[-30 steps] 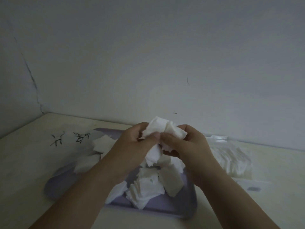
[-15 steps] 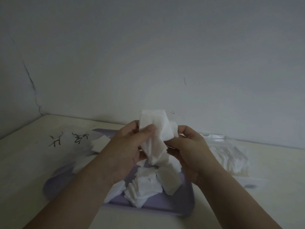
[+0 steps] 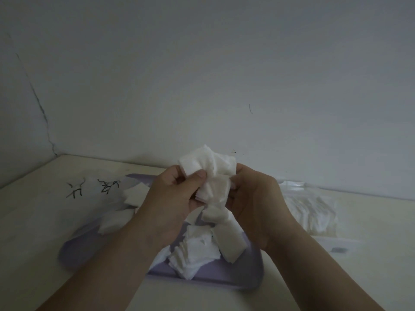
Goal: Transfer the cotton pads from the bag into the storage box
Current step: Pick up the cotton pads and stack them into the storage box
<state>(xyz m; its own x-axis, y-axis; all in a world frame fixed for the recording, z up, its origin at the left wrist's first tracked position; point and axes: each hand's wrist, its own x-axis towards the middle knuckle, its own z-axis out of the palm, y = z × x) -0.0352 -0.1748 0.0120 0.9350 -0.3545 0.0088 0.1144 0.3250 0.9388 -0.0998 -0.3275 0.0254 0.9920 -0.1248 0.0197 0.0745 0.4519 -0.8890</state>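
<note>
A bunch of white cotton pads [image 3: 211, 173] is held up above the lilac storage box [image 3: 238, 277]. My left hand [image 3: 173, 198] pinches the bunch from the left with thumb on top, and my right hand [image 3: 253, 198] grips it from the right. More loose cotton pads [image 3: 197, 250] lie heaped inside the box, and some [image 3: 134, 194] hang over its far left rim. The clear plastic bag [image 3: 314, 212], with pads still in it, lies on the table to the right of the box.
The pale table [image 3: 33, 221] meets a white wall close behind the box. Black scribbles [image 3: 94, 187] mark the table top at the left. A small white card or label [image 3: 336, 250] lies right of the box near the bag.
The bunch of pads has been reshuffled between my hands: a tall pad stood up half a second ago, now the pads are bunched wider and lower. Both hands stay above the box.
</note>
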